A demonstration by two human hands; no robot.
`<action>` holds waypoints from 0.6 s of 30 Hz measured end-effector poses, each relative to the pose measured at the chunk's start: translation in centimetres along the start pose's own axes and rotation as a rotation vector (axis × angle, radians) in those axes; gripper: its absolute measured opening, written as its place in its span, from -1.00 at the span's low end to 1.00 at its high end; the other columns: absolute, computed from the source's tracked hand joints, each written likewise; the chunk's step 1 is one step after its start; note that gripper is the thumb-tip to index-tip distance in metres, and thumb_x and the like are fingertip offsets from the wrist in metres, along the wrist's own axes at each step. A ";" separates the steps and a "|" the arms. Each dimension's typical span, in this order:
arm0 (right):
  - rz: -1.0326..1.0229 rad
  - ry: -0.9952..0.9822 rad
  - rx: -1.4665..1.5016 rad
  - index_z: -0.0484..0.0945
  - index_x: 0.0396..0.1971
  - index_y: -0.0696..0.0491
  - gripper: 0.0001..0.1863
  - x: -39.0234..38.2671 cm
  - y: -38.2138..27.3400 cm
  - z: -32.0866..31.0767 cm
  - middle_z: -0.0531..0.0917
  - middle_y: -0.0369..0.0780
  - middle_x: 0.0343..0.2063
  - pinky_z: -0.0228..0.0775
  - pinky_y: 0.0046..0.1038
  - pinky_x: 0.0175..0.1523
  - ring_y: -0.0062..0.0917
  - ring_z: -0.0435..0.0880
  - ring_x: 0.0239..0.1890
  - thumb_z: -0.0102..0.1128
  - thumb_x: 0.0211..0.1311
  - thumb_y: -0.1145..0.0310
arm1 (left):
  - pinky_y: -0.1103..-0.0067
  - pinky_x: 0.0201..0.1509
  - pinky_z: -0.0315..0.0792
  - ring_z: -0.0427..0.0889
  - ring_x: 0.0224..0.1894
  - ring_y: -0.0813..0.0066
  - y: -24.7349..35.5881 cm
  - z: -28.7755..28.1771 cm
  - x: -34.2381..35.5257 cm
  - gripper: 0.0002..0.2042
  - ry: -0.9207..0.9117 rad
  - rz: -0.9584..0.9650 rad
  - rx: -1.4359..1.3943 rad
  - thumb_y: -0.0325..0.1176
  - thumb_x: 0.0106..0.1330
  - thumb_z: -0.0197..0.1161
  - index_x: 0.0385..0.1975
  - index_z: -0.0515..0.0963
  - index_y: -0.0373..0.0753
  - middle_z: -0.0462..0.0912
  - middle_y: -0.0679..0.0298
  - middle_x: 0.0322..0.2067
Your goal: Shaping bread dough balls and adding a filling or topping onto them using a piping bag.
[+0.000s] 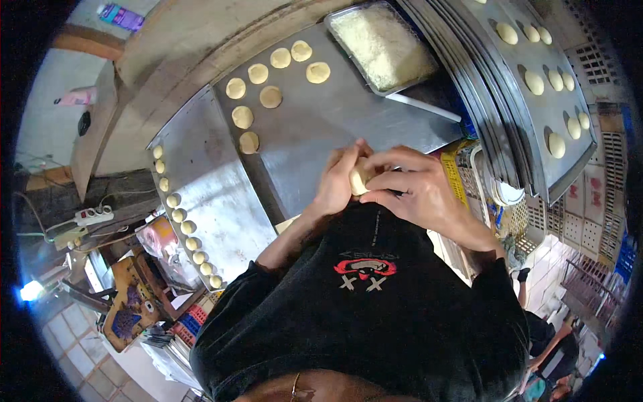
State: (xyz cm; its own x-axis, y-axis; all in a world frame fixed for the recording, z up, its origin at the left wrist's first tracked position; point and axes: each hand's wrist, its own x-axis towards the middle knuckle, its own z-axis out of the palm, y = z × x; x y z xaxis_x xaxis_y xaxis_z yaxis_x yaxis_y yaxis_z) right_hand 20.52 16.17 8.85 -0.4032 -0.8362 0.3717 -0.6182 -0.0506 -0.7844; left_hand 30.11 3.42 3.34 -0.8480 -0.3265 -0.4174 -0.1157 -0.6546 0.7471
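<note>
A pale piece of dough is held up close to my shirt, above the near edge of the metal tray. My left hand is closed around its left side. From the right, my right hand pinches it with bent fingers and thumb. The fingers hide part of the dough. Beyond my hands, several flattened dough rounds lie on the dark metal tray. At the far right of that tray stands a rectangular pan of pale, crumbly filling.
A second metal tray on the left carries a row of small dough balls. To the right, stacked baking sheets rise high, with dough balls on top. A power strip lies far left; another person is at lower right.
</note>
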 end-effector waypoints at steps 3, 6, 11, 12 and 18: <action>0.085 -0.110 0.002 0.67 -0.37 0.12 -0.76 -0.7 -0.1 -1.2 0.68 -0.16 -0.29 0.58 -0.38 -0.20 -0.28 0.69 -0.26 0.38 -0.13 0.63 | 0.62 -0.65 0.28 0.47 -0.66 0.54 0.6 -0.7 0.8 -0.52 -0.092 -0.073 0.221 0.01 0.48 -0.08 -0.43 0.54 -0.30 0.57 0.23 -0.58; 0.046 -0.038 -0.016 0.67 -0.31 0.13 -0.74 0.0 -0.7 -1.9 0.69 -0.16 -0.30 0.58 -0.38 -0.19 -0.26 0.70 -0.25 0.34 -0.10 0.65 | 0.61 -0.73 0.25 0.44 -0.74 0.50 0.3 -0.2 1.5 -0.47 -0.172 -0.167 0.260 0.09 0.47 -0.10 -0.40 0.54 -0.31 0.57 0.22 -0.60; 0.126 -0.036 -0.071 0.66 -0.25 0.14 -0.72 -0.9 -0.6 -3.7 0.69 -0.15 -0.28 0.58 -0.39 -0.22 -0.26 0.71 -0.30 0.32 -0.05 0.65 | 0.67 -0.71 0.28 0.51 -0.67 0.54 1.0 3.0 1.5 -0.36 -0.256 -0.317 0.039 0.21 0.46 -0.26 -0.32 0.53 -0.31 0.58 0.24 -0.56; 0.183 -0.039 -0.097 0.67 -0.25 0.14 -0.72 -0.9 -0.8 -4.1 0.69 -0.15 -0.27 0.58 -0.39 -0.23 -0.26 0.71 -0.31 0.33 -0.05 0.64 | 0.67 -0.71 0.28 0.51 -0.67 0.54 0.4 3.0 1.8 -0.36 -0.259 -0.317 0.042 0.21 0.46 -0.26 -0.32 0.53 -0.31 0.58 0.24 -0.56; 0.094 0.081 -0.126 0.69 -0.37 0.10 -0.74 -1.7 0.4 -5.0 0.67 -0.21 -0.26 0.56 -0.42 -0.31 -0.33 0.68 -0.39 0.49 -0.16 0.47 | 0.66 -0.62 0.25 0.45 -0.60 0.65 -2.2 4.8 3.0 -0.49 -0.071 0.215 0.134 0.05 0.48 -0.09 -0.35 0.54 -0.34 0.56 0.32 -0.51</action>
State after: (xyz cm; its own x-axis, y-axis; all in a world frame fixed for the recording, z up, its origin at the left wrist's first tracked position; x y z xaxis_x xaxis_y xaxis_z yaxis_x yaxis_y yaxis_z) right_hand 17.62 20.35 10.42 -0.5133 -0.7871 0.3421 -0.6527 0.0992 -0.7511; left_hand 25.30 7.17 2.98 -0.8943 -0.3965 -0.2074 0.0081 -0.4778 0.8784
